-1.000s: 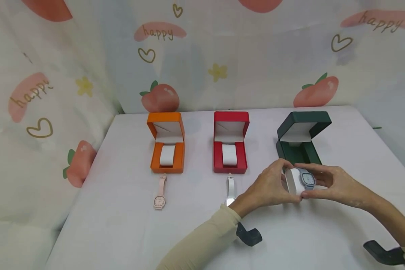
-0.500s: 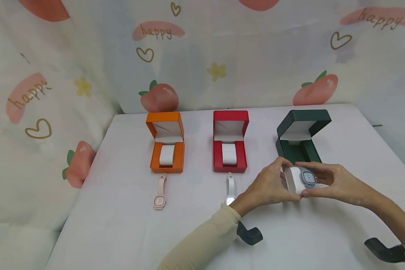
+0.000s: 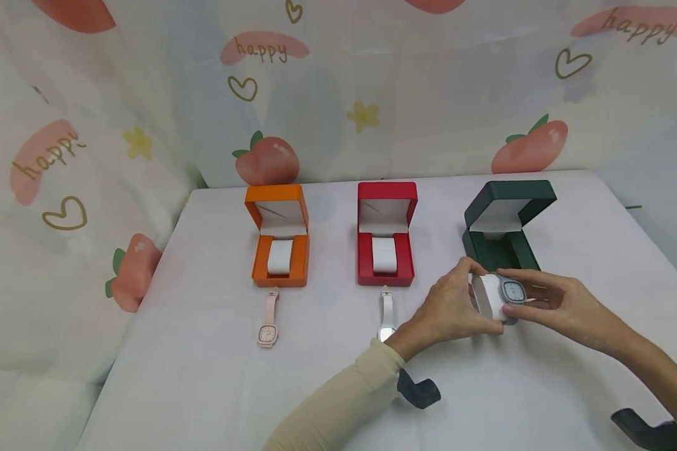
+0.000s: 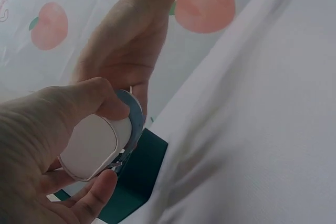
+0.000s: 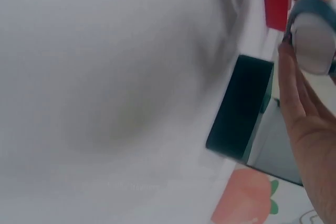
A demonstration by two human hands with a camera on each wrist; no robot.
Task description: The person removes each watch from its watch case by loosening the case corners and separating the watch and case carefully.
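Note:
My left hand (image 3: 450, 307) grips a white watch pillow (image 3: 487, 297) between thumb and fingers, above the table in front of the green box (image 3: 499, 247). A blue-grey wristwatch (image 3: 512, 292) wraps round the right part of this pillow, its squarish dial facing up and toward me. From the right, my right hand (image 3: 570, 307) holds the watch, thumb at its lower edge and fingers behind and above. The left wrist view shows the pillow's flat end (image 4: 89, 148) and the blue-grey strap (image 4: 135, 114) beyond it. In the right wrist view the strap (image 5: 315, 8) arches over the pillow.
To the left stand an open red box (image 3: 363, 260) and an open orange box (image 3: 258, 263), each with a white pillow inside. A white watch (image 3: 387, 310) and a pink watch (image 3: 267, 322) lie before them. A printed cloth wall rises behind the table.
The watch has shifted slightly left and up on the pillow, and my right thumb has moved up along its lower edge. My left hand keeps its hold on the pillow.

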